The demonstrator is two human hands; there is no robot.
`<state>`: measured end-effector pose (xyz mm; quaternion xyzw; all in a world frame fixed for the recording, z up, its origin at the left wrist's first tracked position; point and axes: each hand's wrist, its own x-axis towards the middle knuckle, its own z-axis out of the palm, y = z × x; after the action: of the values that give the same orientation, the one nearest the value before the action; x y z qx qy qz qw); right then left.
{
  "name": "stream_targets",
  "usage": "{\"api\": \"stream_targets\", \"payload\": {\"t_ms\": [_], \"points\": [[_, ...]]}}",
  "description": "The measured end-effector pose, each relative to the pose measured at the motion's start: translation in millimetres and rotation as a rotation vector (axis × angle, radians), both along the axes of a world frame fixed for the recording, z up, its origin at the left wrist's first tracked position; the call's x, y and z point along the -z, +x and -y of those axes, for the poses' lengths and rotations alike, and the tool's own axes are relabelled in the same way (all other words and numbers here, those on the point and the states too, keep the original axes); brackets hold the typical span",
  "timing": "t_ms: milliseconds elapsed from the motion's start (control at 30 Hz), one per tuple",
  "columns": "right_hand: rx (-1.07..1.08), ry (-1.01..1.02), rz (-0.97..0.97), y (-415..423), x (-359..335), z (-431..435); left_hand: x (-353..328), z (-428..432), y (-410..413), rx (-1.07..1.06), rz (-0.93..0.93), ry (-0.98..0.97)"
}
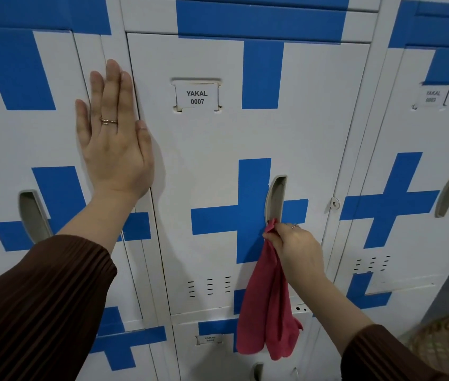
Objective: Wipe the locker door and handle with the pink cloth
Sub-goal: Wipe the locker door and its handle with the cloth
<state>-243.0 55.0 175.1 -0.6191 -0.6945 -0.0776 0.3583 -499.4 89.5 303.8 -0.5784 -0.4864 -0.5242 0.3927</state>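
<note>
Two hands: my left hand [113, 144] lies flat, fingers straight, at the left edge of the white, blue-crossed metal locker door [218, 149]. My right hand [296, 250] pinches the top of the pink cloth [267, 312] under the grey recessed handle [275, 196], the rest dangling below.

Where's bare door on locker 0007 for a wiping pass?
Free: the white band between the label and the handle, and the strip between vents and blue cross. Crowded at the handle's foot, where the cloth hangs.

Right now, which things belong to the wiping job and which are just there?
Job: pink cloth; white, blue-taped locker door labelled YAKAL 0007; its grey recessed handle; right hand pinching the cloth.
Just there: neighbouring white lockers; woven wicker object.
</note>
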Motion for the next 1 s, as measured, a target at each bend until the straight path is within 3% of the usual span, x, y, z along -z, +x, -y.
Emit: {"api": "stream_targets", "payload": {"t_ms": [133, 233, 400, 467, 633, 767, 867, 1000], "points": [[0.088, -0.053, 0.145, -4, -1, 2, -1, -1, 0, -0.010, -0.001, 0.005], [0.080, -0.089, 0.094, -5, -13, 2, 0, -1, -1, -0.008, -0.005, -0.009], [0.045, 0.031, -0.057, -5, 2, 5, 0, 1, 0, 0.000, -0.006, -0.012], [0.076, 0.088, 0.012, -8, 11, 7, 0, 1, 0, -0.002, -0.004, -0.021], [0.114, -0.068, 0.126, -6, -8, 3, -1, 2, 0, 0.002, -0.004, -0.020], [0.106, -0.029, 0.020, -8, -5, 7, 0, 1, -1, -0.001, 0.001, -0.013], [0.117, 0.031, 0.059, -12, 7, 9, 0, 1, 0, 0.001, -0.001, -0.015], [0.104, -0.092, 0.064, -6, -8, 6, 0, 1, 0, -0.002, -0.001, -0.021]]}}
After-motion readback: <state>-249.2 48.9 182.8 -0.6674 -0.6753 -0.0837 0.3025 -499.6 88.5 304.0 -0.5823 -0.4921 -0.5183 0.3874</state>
